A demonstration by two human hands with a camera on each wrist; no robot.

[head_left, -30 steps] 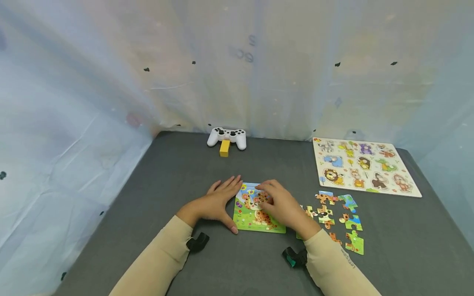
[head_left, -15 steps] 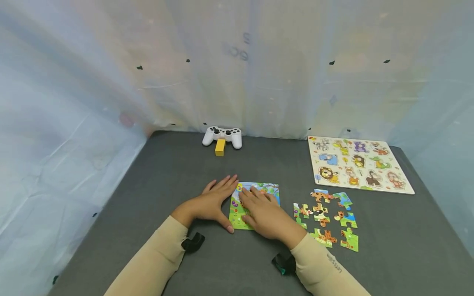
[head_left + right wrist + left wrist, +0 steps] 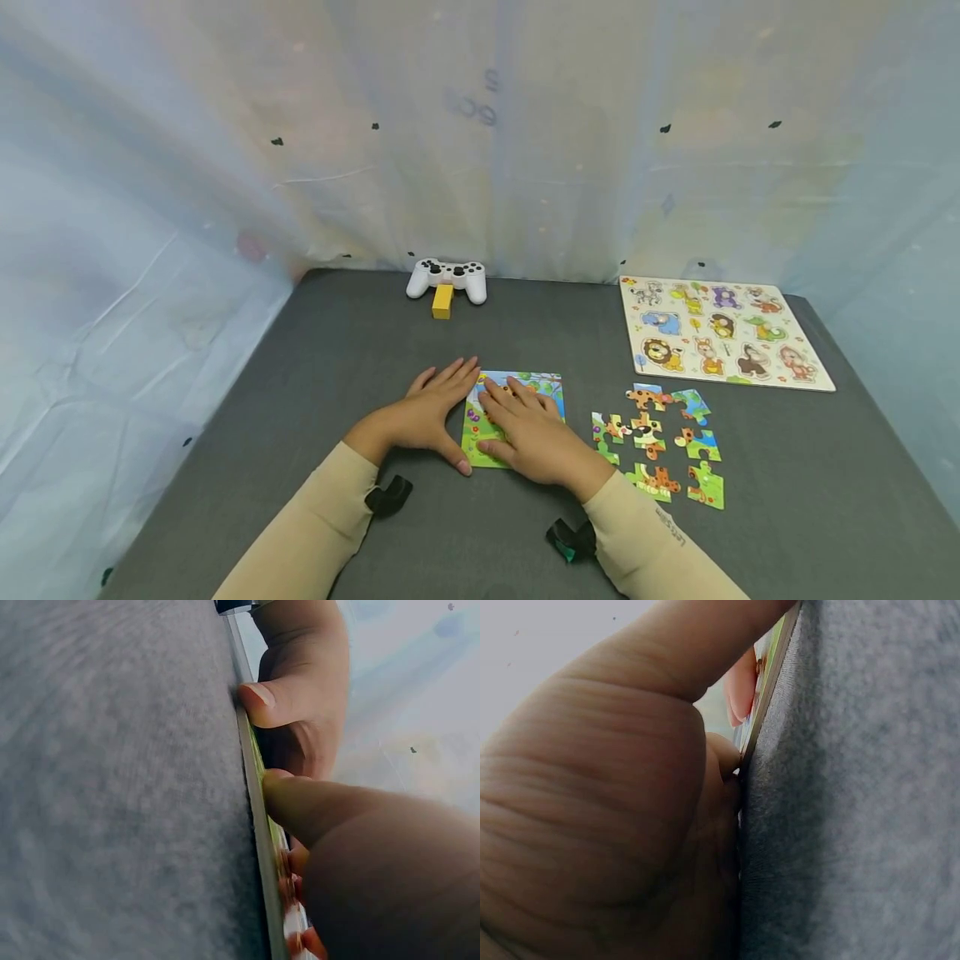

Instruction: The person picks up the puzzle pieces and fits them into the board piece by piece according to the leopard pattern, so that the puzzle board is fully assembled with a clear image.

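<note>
A small square picture board [image 3: 491,457], green below and blue above, lies flat on the dark table in the head view. My right hand [image 3: 536,437] rests on it with straight, spread fingers and covers most of its picture. Along the board's left edge lies my left hand [image 3: 423,417], fingers extended and thumb by the lower left corner. The right wrist view shows the right thumb [image 3: 289,796] touching the board's top face, with the left thumb [image 3: 262,701] at its edge. In the left wrist view the board's thin edge [image 3: 769,690] shows beyond the left palm.
Several loose jigsaw pieces [image 3: 648,432] with spotted animal parts lie right of the board. Behind them is a large animal puzzle board [image 3: 727,333]. A white game controller [image 3: 447,275] and a yellow block [image 3: 442,302] sit at the table's back, before a plastic sheet wall.
My right hand has gone from bent fingers over the board to lying flat on it, farther left. The left hand keeps its place at the board's edge. The head view has shifted slightly.
</note>
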